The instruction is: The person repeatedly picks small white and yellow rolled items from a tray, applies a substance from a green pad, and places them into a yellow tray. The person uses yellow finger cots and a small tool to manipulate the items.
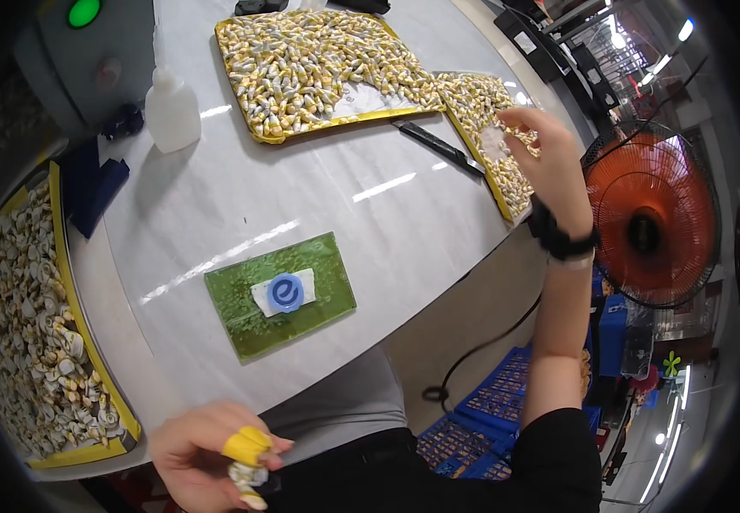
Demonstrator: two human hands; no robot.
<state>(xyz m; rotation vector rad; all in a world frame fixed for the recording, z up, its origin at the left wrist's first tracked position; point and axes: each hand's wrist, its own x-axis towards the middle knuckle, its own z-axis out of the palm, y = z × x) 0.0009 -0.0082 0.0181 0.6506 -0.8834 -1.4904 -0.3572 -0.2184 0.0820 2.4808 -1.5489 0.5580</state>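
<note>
My left hand [203, 453], with yellow tape round one finger, is closed on a small white and yellow shell-like piece [248, 480] at the table's near edge. Out to the right, my right hand [545, 162] is over the tray of small white and yellow pieces [515, 184]. Its thumb and forefinger are curved with a gap between them, and I see nothing held there. A green board [323, 321] lies on the table, bearing a white slip [260, 301] and a blue round piece [285, 293] with a curled mark.
A larger yellow-edged tray [259, 135] of similar pieces stands at the back, a slim black tool [440, 147] beside it. Another full tray [88, 342] is at the left. A white bottle [172, 111] stands nearby. An orange fan [652, 222] and blue crates [481, 410] are at the right.
</note>
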